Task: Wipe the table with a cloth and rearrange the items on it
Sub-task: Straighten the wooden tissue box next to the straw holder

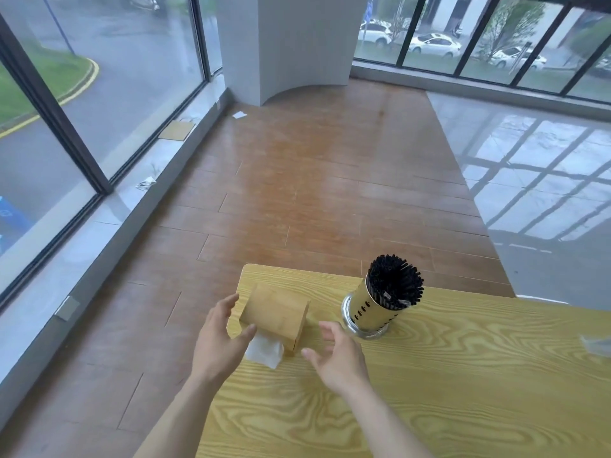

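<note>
A wooden tissue box (276,314) lies on the far left corner of the light wooden table (463,375), with a white tissue (264,350) hanging from its near face. My left hand (220,338) is open at the box's left side, thumb touching its near corner. My right hand (337,353) hovers open just right of the box, apart from it. A metal holder full of black chopsticks (380,299) stands upright to the right of the box. No cloth is in view.
The table's left edge and far edge drop to a brown wooden floor (314,176). Tall windows (82,94) run along the left and back, with a white pillar (291,41) between them. A clear object (595,343) lies at the table's right edge.
</note>
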The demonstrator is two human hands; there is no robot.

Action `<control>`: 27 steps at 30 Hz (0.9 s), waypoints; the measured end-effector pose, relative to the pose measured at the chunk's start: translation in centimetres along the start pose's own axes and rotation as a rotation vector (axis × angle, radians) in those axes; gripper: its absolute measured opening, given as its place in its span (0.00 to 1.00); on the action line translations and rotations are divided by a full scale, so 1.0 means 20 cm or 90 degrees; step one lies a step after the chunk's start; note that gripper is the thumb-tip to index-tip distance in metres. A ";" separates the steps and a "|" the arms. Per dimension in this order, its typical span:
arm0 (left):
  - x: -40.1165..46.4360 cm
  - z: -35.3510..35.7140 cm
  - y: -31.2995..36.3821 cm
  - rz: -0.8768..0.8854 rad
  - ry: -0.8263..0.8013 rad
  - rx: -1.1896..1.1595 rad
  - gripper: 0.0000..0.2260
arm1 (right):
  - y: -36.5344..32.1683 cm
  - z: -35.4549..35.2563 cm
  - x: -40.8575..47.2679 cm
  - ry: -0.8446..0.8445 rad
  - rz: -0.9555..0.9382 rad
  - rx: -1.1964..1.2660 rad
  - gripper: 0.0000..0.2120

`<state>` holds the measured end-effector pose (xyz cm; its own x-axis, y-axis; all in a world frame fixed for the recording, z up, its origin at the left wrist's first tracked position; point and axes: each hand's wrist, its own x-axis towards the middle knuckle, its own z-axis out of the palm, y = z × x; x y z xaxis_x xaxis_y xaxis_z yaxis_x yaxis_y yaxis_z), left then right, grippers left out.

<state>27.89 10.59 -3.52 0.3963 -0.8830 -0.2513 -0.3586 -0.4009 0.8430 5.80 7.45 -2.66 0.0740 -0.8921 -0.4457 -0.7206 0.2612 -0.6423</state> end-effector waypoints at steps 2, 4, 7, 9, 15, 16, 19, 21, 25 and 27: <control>0.04 0.00 -0.03 -0.020 -0.040 -0.021 0.32 | -0.01 0.03 0.03 -0.003 0.005 0.012 0.34; 0.07 0.01 -0.06 -0.046 -0.082 -0.050 0.35 | -0.02 0.06 0.06 -0.009 0.016 0.025 0.37; 0.10 0.03 -0.09 -0.096 -0.140 -0.106 0.38 | -0.02 0.08 0.10 -0.015 0.029 0.046 0.43; 0.12 0.04 -0.10 -0.117 -0.163 -0.121 0.37 | -0.03 0.10 0.12 -0.024 0.032 0.049 0.44; 0.12 0.06 -0.10 -0.107 -0.173 -0.158 0.27 | -0.04 0.13 0.15 -0.028 0.028 0.062 0.42; 0.11 0.06 -0.11 -0.107 -0.172 -0.163 0.27 | -0.04 0.13 0.15 -0.029 0.027 0.063 0.41; 0.12 0.06 -0.10 -0.109 -0.175 -0.171 0.27 | -0.06 0.11 0.15 -0.028 0.025 0.071 0.38; 0.13 0.05 -0.10 -0.112 -0.172 -0.169 0.26 | -0.07 0.11 0.16 -0.035 0.017 0.079 0.35; 0.16 0.02 -0.04 -0.117 -0.140 -0.171 0.23 | -0.13 0.07 0.19 -0.027 0.006 0.091 0.32; 0.18 0.02 0.01 -0.113 -0.112 -0.180 0.23 | -0.16 0.06 0.22 -0.015 -0.001 0.094 0.33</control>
<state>28.96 7.27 -4.39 0.2713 -0.8439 -0.4628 -0.0395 -0.4902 0.8707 9.28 3.18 -3.30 0.0918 -0.8840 -0.4584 -0.6116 0.3132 -0.7265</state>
